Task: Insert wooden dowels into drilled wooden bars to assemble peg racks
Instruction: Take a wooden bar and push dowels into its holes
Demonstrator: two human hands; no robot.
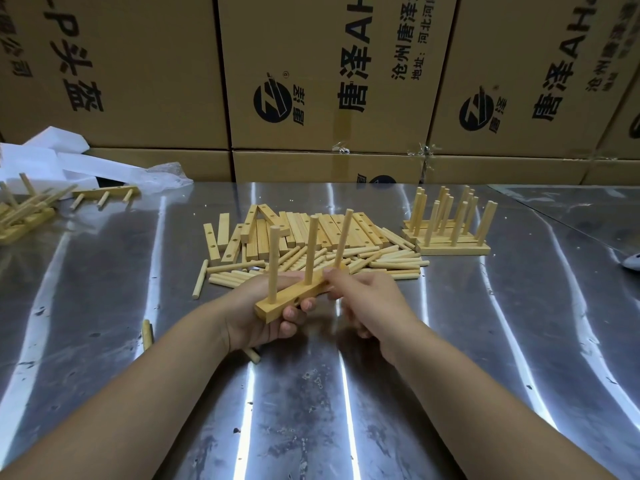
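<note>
- The shiny metal table [311, 410] is right in front of me, and one stray dowel [147, 334] lies on it near my left arm.
- My left hand [266, 317] holds the bar [294, 299] from below. My fingers curl up around its near end, so it stays flat and off the table.
- My right hand [367, 299] pinches the far end of the bar, next to the bottom of the last peg. I think this keeps the bar from wobbling.
- Three dowels [311, 251] stand up in the bar, one in each hole. This rack looks full to me.
- The loose dowels [381, 263] lie just past my hands, close enough to grab fast.
- Behind them is the pile of drilled bars [322, 230], waiting for pegs.
- The finished racks [450, 233] stand stacked on the right, and more lie far off on the left [24, 216], out of my way.
- Big brown boxes [329, 81] make a wall at the back.
</note>
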